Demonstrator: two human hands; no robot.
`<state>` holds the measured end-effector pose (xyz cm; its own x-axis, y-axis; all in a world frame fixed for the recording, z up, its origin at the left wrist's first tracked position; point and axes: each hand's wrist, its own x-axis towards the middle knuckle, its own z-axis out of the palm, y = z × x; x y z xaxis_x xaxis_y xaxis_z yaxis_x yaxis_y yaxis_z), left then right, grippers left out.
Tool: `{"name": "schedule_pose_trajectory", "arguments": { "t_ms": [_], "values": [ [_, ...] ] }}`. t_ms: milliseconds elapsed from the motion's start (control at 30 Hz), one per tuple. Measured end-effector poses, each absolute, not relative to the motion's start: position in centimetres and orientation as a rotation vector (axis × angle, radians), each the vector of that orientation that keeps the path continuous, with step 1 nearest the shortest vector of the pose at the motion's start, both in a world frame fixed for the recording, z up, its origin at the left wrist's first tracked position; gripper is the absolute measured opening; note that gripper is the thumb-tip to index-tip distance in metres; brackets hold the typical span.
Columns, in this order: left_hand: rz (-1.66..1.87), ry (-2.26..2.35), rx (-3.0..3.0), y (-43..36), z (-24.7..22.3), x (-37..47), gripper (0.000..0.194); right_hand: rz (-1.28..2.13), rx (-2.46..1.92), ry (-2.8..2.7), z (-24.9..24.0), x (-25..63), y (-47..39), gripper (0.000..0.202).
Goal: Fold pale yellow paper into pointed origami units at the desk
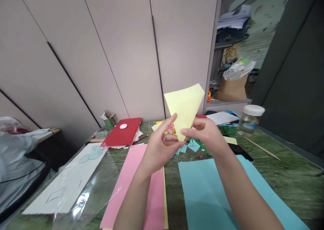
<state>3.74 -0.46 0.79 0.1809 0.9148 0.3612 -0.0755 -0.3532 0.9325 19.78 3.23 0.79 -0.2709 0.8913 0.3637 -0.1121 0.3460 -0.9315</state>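
A piece of folded pale yellow paper point(186, 105) is held up above the table, wide at the top and narrowing to a point below. My left hand point(162, 145) grips its lower left edge, thumb on the front and fingers behind. From the right, my right hand point(206, 134) pinches the paper near its lower tip, thumb in front. Behind and under the hands lie several small folded light-blue paper pieces point(193, 145), partly hidden. Pink paper sheets point(131, 176) lie below my left forearm, and blue paper sheets point(202, 189) below my right.
On the left are a white sheet with a drawing point(68, 179), clear plastic film point(88, 189) and a red folder point(124, 132). To the right stand a lidded jar point(249, 120), a wooden stick point(260, 147) and a black phone-like object point(243, 152). Wardrobe doors point(121, 54) rise behind the green table.
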Motion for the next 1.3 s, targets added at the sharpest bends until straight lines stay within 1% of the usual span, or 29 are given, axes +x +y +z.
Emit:
{"name": "schedule_pose_trajectory", "arguments": {
  "t_ms": [200,467,567,733,867,1033,1300],
  "values": [
    [1.279,0.776,1.567,-0.5,0.8,3.5,0.077,1.182,-0.707,-1.52,0.9,19.8,3.1,0.019],
    [1.281,0.721,1.608,-0.6,0.7,3.5,0.076,1.227,-0.706,-1.491,0.8,20.0,3.1,0.019],
    [1.283,0.723,1.614,-0.6,0.8,3.5,0.076,1.173,-0.712,-1.519,0.9,19.9,3.0,0.016],
    [1.241,0.691,1.712,-0.5,0.3,3.4,0.077,1.149,-0.707,-1.461,1.0,19.8,2.7,0.021],
    [1.218,0.577,1.802,-0.4,-0.1,3.2,0.074,1.09,-0.696,-1.387,0.9,19.9,2.3,0.02],
    [1.236,0.522,1.894,-0.4,-0.1,3.2,0.066,1.008,-0.684,-1.41,0.9,20.1,1.8,0.014],
    [1.193,0.539,1.871,-0.9,-0.2,3.1,0.078,0.996,-0.687,-1.411,1.2,19.9,1.4,0.01]
  ]
}}
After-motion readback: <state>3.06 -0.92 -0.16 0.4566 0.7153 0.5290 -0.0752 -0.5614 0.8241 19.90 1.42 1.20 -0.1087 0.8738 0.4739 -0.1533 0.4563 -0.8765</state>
